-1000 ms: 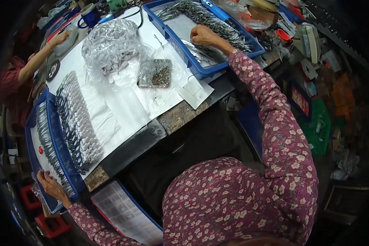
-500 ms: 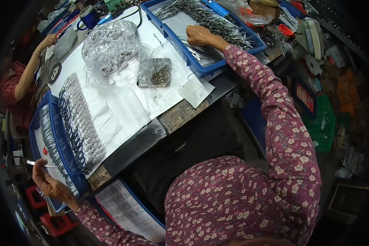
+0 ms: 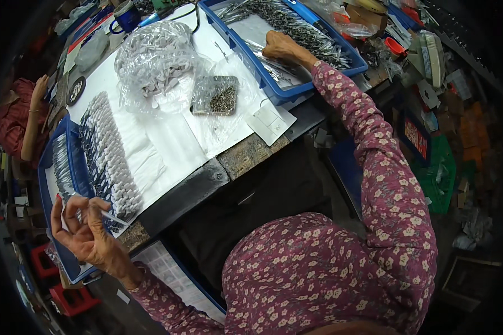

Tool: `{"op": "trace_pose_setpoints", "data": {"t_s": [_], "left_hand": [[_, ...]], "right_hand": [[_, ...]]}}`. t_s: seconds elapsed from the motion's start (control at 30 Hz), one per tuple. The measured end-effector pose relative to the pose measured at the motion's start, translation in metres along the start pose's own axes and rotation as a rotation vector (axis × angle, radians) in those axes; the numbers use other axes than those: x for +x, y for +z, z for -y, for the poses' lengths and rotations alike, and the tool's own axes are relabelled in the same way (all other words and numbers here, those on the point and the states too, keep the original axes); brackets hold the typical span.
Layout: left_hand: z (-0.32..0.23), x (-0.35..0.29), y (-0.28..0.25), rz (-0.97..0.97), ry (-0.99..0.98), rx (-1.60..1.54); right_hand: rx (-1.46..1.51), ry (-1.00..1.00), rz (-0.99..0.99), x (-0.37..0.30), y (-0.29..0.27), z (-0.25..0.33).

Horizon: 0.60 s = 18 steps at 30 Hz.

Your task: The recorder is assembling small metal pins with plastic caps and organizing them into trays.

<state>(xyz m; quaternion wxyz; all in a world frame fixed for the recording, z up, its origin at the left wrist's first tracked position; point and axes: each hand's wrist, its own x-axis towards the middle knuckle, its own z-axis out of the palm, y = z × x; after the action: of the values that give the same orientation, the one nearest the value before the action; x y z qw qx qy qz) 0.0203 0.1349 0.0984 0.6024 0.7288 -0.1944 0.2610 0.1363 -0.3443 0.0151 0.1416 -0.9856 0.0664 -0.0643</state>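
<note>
My left hand (image 3: 92,237) is raised over the near end of the left blue tray (image 3: 61,245). Its thumb and a finger pinch a slim pale stick-like piece (image 3: 115,216), smeared by motion, which points toward the table. Thin metal pieces (image 3: 61,162) line that tray. Beside it, rows of white-ended pieces (image 3: 114,162) lie on white paper. My right hand (image 3: 284,47) is closed inside the far blue tray (image 3: 279,95), over loose silvery pieces (image 3: 271,66); whatever its fingers grip is hidden. Darker thin pieces (image 3: 313,39) are heaped along that tray's far side.
A clear bag of small greyish-white pieces (image 3: 162,61) stands mid-table, near an open box of tiny metal parts (image 3: 222,101). A white card (image 3: 269,124) lies at the table's edge. Another person's forearm (image 3: 33,120) shows at far left. Red stools (image 3: 72,298) stand below.
My left hand has risen and turned rightward from the left tray, carrying the slim piece. My right hand stays over the silvery pieces. The other person's hand has drawn back and down.
</note>
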Motion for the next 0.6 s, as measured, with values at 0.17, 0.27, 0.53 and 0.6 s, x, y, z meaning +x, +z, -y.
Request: {"op": "trace_pose_setpoints", "data": {"t_s": [0.17, 0.27, 0.53, 0.6], "left_hand": [[-0.006, -0.015, 0.02, -0.015, -0.082, -0.213], [-0.005, -0.024, 0.023, 0.002, -0.101, -0.305], [0.014, -0.04, 0.031, 0.109, -0.408, -0.607], [0.008, -0.045, 0.038, 0.075, -0.522, -0.668]], "right_hand": [[0.219, 0.113, -0.022, 0.002, -0.006, -0.01], [0.235, 0.104, -0.07, 0.005, -0.002, -0.014], [0.682, 0.067, -0.126, -0.007, -0.019, -0.016], [1.213, 0.06, -0.078, -0.012, -0.023, -0.001]]}}
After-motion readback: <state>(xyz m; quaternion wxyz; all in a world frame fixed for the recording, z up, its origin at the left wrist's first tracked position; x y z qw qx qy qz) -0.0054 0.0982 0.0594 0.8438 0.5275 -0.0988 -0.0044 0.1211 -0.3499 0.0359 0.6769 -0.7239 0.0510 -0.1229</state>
